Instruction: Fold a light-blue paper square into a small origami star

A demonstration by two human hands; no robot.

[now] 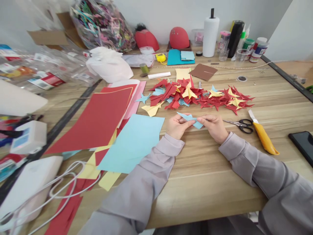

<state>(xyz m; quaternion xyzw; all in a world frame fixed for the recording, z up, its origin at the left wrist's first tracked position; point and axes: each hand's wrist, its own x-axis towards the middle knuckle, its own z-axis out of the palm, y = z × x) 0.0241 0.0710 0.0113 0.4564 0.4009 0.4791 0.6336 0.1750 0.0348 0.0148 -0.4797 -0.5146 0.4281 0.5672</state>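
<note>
Between my two hands is a small folded piece of light blue paper [197, 124], held just above the wooden table. My left hand [178, 126] pinches its left part, with a pointed tip sticking out above the fingers. At the right end, my right hand [214, 126] grips it between thumb and fingers. Behind the hands lies a heap of folded red paper pieces [171, 94] mixed with blue and yellow ones. Several finished-looking paper stars, such as a yellow star [189, 92] and a blue star [143, 98], lie in and beside the heap.
Left of my hands lie a light blue sheet [134, 143] and a red sheet [97, 120]. Scissors [242, 124] and a yellow-handled knife [264, 135] are to the right, then a phone [303, 143]. White cables [66, 182] loop at front left. Bottles [210, 37] stand behind.
</note>
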